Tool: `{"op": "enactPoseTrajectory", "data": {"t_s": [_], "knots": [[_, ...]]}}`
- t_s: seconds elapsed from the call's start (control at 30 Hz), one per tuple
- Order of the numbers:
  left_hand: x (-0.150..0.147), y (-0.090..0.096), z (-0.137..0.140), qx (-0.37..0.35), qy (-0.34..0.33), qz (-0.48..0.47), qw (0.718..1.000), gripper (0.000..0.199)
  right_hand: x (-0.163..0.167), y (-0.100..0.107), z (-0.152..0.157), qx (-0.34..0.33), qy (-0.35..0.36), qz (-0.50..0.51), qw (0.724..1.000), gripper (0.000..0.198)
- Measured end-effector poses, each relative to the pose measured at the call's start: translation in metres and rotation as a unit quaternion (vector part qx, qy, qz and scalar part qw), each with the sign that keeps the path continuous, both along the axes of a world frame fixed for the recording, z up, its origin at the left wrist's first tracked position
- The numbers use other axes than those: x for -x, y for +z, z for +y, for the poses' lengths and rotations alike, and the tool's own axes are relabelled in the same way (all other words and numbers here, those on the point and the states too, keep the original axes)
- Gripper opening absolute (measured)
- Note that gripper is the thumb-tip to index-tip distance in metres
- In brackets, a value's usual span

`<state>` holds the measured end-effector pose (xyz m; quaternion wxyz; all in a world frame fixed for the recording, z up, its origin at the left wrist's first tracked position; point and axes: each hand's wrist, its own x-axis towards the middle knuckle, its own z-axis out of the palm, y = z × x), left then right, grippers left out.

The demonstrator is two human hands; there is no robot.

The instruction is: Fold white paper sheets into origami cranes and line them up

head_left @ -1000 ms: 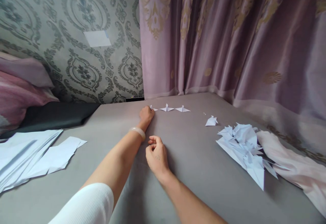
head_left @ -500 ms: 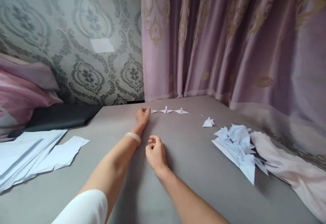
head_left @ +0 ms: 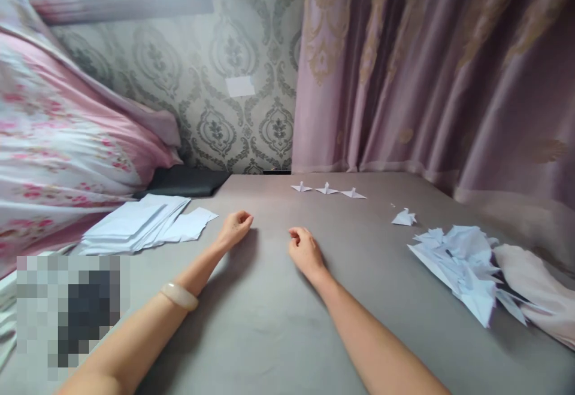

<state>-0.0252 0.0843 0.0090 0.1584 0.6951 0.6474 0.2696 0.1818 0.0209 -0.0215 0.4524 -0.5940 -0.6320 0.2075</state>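
Note:
My left hand [head_left: 236,228] is above the grey surface with its fingers curled in, near the loose white paper pieces [head_left: 188,226] beside a stack of white paper [head_left: 123,222]. Nothing shows in it. To its right, my right hand [head_left: 305,251] is loosely closed, also with nothing visible in it. Three folded white paper cranes stand in a row farther off: a left crane [head_left: 302,187], a middle crane [head_left: 327,189] and a right crane [head_left: 353,193]. Neither hand touches them. Another folded paper piece [head_left: 404,218] sits apart on the right.
A heap of folded white paper pieces [head_left: 467,260] lies at the right beside a pale cloth [head_left: 530,281]. At the far left are a black flat item [head_left: 188,181] and floral fabric [head_left: 81,137]. Purple curtains [head_left: 381,84] hang behind. A blurred patch covers the lower left.
My left hand has left the leftmost crane and drawn back toward the paper stack. My right hand stays loosely curled. The view has turned left, showing more fabric and a window.

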Motion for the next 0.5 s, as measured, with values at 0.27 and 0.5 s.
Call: {"op": "enactPoseTrajectory", "data": {"t_s": [0.27,0.5], "knots": [[0.014,-0.016,-0.016,-0.035,-0.063,0.053,0.996,0.015,-0.002,-0.002,-0.002,-0.036,0.082,-0.179,0.98,0.033],[0.042,-0.008,-0.014,-0.065,0.08,0.093,0.99,0.024,-0.003,-0.003,0.0,-0.029,0.08,-0.193,0.977,0.032]]}}
